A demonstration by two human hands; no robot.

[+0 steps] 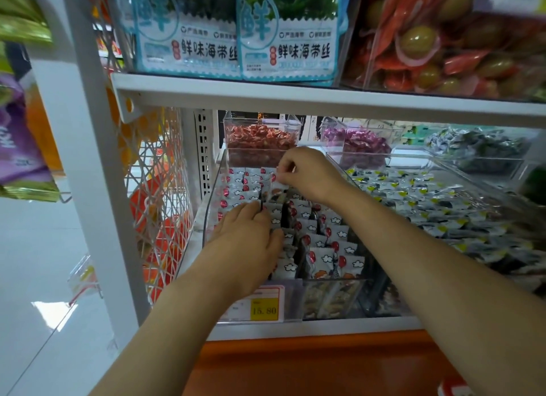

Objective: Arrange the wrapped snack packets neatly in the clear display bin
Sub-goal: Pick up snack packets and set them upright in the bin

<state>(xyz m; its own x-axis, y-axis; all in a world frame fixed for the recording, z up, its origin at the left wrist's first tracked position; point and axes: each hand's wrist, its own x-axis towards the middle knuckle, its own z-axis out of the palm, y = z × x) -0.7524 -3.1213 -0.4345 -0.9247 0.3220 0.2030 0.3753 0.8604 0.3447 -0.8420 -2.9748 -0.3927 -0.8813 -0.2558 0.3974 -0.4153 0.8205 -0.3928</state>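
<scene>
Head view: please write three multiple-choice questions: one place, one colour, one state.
1. Where does the left hand rest?
A) on the packets in the clear bin
B) on the upper shelf
C) on the floor
2. Which colour is the price tag field with 15.80?
A) blue
B) yellow
C) green
3. What does the right hand do?
A) hangs open
B) pinches one packet
C) makes an empty fist
Answers: 1A, fingers lie across the rows; 2B, yellow behind 15.80; 3B, fingertips hold its top edge.
</scene>
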